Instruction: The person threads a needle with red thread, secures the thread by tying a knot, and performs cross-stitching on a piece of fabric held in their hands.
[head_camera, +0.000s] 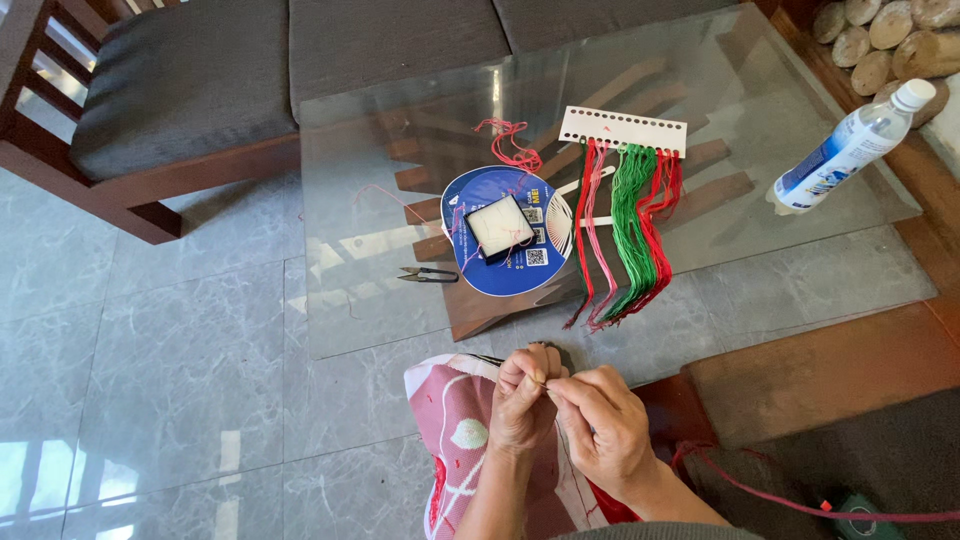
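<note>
A glossy glass tabletop (380, 150) reflected light above polished stone floor tiles (150, 350). Silky threads (630, 220) hung from a matt white card (622, 129); the patterned cloth (455, 430) looked soft, the bottle (850, 148) clear plastic.

Thread card (622, 128), blue fan (505, 232), snips (428, 274), plastic bottle (850, 148) on glass table (400, 150).

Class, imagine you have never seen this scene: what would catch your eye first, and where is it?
First, the red, pink and green threads hanging from a white punched card on the glass table. Left of them lies a blue round fan with a white square pad on it. At the bottom, the left hand and right hand pinch together over pink-and-white fabric.
</note>
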